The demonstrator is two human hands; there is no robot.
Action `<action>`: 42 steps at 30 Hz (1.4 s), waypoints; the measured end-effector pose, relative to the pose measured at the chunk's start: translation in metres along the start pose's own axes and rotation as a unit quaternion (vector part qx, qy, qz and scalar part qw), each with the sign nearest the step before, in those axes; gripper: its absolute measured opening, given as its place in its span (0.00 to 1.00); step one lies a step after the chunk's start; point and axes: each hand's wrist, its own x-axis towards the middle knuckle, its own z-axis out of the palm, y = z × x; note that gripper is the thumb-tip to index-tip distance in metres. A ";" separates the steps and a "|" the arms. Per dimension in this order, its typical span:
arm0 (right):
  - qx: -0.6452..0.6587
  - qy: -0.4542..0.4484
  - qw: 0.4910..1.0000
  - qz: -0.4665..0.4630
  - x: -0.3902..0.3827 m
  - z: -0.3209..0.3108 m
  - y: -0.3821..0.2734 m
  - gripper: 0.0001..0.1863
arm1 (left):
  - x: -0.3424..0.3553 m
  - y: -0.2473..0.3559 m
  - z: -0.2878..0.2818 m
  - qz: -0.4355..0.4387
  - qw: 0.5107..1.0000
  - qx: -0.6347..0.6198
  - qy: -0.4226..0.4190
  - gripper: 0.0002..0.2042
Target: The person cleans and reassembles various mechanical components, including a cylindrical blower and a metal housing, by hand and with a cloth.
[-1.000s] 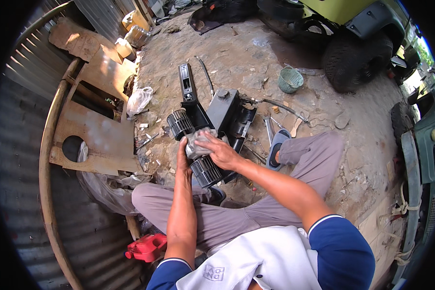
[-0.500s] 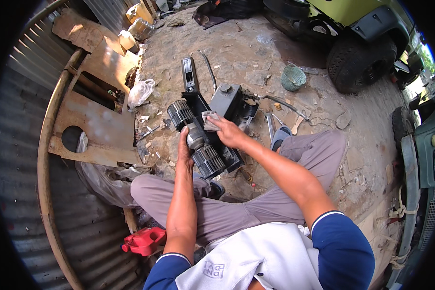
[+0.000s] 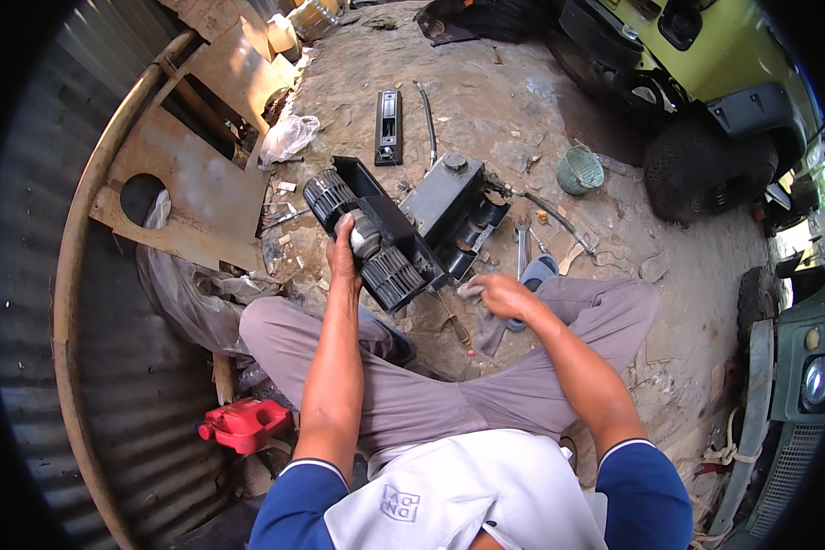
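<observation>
At the clock's centre, the white shirt (image 3: pixel 486 467) bears lettering. At twelve, the right hand (image 3: pixel 502 295) pinches a grey rag (image 3: pixel 470 290); at eleven, the left hand (image 3: pixel 342 254) grips the blower (image 3: pixel 368 247) by its motor (image 3: pixel 364 235) — a steady hold, I'd judge, for wiping gently along the vanes (image 3: pixel 394 278). Beyond, at twelve, the grey box (image 3: pixel 438 199) shows no readable label.

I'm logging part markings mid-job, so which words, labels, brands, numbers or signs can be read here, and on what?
White fabric shirt with blue sleeves: a square lettered emblem on the chest, wording not copied here.
Black ribbed twin-wheel blower with a silver motor, in the left hand: no text readable.
Dark grey box with a round cap: none readable.
Red plastic container: any marking is too small to read.
</observation>
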 end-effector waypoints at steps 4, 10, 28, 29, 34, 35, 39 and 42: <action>0.126 0.176 0.976 -0.033 0.006 -0.035 -0.015 0.26 | 0.001 0.008 -0.002 0.025 0.998 0.046 0.024 0.26; -0.028 -0.010 0.994 -0.108 0.022 -0.016 -0.076 0.24 | -0.017 0.014 0.018 0.054 0.986 0.154 0.040 0.27; -0.344 -0.006 0.935 -0.081 0.019 -0.043 -0.009 0.26 | -0.018 0.022 0.019 0.017 0.969 0.246 -0.026 0.31; -0.314 0.022 0.945 -0.088 0.017 -0.052 -0.008 0.26 | -0.016 0.023 0.015 0.018 0.973 0.228 -0.022 0.32; -0.206 0.085 0.963 -0.154 0.019 -0.053 -0.062 0.27 | -0.019 0.021 0.019 -0.011 0.980 0.198 0.003 0.33; -0.209 0.093 0.959 -0.166 0.022 -0.042 -0.068 0.27 | -0.019 0.020 0.019 -0.005 0.978 0.207 -0.006 0.33; -0.216 0.063 0.961 -0.161 0.033 0.012 -0.059 0.28 | -0.018 0.014 0.022 0.007 0.977 0.214 -0.004 0.33; -0.180 0.013 0.974 -0.137 0.023 0.027 -0.048 0.29 | -0.018 0.015 0.016 -0.006 0.980 0.195 0.024 0.32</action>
